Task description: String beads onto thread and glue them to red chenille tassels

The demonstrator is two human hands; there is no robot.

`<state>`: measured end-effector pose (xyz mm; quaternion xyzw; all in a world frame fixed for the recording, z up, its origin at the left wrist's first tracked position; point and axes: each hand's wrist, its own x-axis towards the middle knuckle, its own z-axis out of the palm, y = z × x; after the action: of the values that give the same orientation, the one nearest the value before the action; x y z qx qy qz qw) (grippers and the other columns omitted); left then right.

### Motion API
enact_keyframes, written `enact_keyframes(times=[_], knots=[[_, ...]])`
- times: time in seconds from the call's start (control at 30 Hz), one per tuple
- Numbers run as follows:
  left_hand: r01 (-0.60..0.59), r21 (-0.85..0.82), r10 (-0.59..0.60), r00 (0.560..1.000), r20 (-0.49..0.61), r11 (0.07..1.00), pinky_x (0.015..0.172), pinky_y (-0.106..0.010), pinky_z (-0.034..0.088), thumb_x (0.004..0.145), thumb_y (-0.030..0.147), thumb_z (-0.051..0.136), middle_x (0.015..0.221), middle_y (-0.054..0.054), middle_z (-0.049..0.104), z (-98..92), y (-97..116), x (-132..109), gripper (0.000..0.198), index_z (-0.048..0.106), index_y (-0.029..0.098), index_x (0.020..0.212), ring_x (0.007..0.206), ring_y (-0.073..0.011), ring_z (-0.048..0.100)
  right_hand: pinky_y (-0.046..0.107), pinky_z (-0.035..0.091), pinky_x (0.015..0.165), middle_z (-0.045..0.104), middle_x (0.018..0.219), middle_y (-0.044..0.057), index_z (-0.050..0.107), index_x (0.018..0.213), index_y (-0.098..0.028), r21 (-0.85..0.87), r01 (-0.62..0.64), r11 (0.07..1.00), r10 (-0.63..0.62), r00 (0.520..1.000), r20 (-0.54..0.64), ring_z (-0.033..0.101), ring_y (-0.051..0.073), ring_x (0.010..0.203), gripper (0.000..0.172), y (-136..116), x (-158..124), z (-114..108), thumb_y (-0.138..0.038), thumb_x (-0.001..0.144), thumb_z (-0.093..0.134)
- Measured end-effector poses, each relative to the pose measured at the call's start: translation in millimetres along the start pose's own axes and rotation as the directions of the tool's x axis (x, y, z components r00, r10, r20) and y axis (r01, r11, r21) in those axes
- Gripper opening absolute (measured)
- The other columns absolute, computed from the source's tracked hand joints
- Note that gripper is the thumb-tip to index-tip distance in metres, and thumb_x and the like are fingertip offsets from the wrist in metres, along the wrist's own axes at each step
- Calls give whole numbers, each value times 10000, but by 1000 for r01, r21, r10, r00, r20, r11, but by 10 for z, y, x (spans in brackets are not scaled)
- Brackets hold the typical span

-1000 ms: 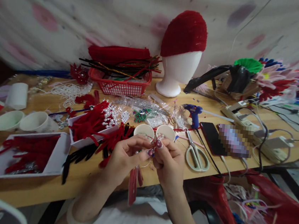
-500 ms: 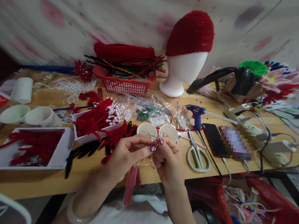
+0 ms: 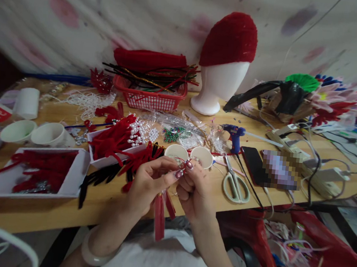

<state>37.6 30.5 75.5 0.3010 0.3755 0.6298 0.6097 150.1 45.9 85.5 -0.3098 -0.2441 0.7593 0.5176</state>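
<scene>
My left hand (image 3: 151, 179) and my right hand (image 3: 196, 186) meet above the front edge of the table, thumbs and fingertips pinched together. What lies between the fingertips is tiny and mostly covered. Below my left hand hang red tassels (image 3: 159, 218), seemingly in clear sleeves; their upper ends are hidden by the fingers. Just behind the fingertips stand two white cups, the left cup (image 3: 176, 151) and the right cup (image 3: 202, 156), with small pieces in the right one. Green-handled scissors (image 3: 236, 186) lie to the right of my right hand.
White boxes (image 3: 82, 170) of red fuzzy pieces stand at left. A red basket (image 3: 153, 101) of stems and a foam head (image 3: 222, 83) with a red cap are behind. Rightward are a blue glue gun (image 3: 235, 137), phones (image 3: 254, 167), power strips and a red bag (image 3: 340, 261).
Both hands have shifted slightly left in the view, still pinched together. The hanging tassels have swung a little to the right and spread apart.
</scene>
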Motion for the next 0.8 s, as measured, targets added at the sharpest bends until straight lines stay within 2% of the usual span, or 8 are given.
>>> enact_keyframes(times=[0.1, 0.23, 0.37, 0.53, 0.8], knots=[[-49, 97, 51, 998, -24, 994, 755, -189, 526, 687, 169, 839, 846, -19, 722, -36, 6, -7, 58, 812, 194, 732, 814, -130, 669, 104, 142, 331, 223, 467, -145, 532, 599, -187, -42, 54, 998, -55, 998, -35, 83, 22, 418, 457, 15, -8, 7, -417, 649, 924], [-60, 189, 59, 998, 9, 980, 752, -195, 513, 729, 190, 826, 854, -21, 717, -55, 43, -32, 26, 801, 193, 739, 830, -138, 661, 123, 155, 333, 273, 463, -132, 574, 614, -182, -116, 128, 985, -136, 989, -64, 101, 24, 414, 429, 36, -21, 4, -445, 667, 910], [-24, 159, 23, 1000, 10, 987, 753, -208, 514, 704, 215, 840, 876, -29, 723, -24, 81, -43, 55, 798, 193, 732, 836, -145, 659, 133, 147, 330, 267, 465, -130, 576, 620, -189, -132, 138, 982, -147, 987, -63, 101, 29, 412, 422, 48, -32, 3, -451, 676, 902], [88, 89, -90, 996, 9, 992, 692, -233, 533, 628, 254, 875, 821, -42, 715, 23, 112, -35, 132, 787, 179, 691, 794, -165, 659, 132, 144, 340, 247, 454, -142, 595, 643, -191, -109, 139, 984, -143, 989, -32, 90, 26, 409, 411, 52, -51, 0, -457, 683, 906], [-16, 259, 11, 1000, 21, 966, 683, -251, 545, 711, 251, 822, 920, -65, 710, 5, 160, -71, 113, 797, 170, 786, 834, -188, 660, 151, 162, 344, 291, 461, -126, 626, 671, -196, -190, 204, 960, -210, 978, -13, 132, 34, 396, 372, 85, -41, -32, -473, 734, 866]])
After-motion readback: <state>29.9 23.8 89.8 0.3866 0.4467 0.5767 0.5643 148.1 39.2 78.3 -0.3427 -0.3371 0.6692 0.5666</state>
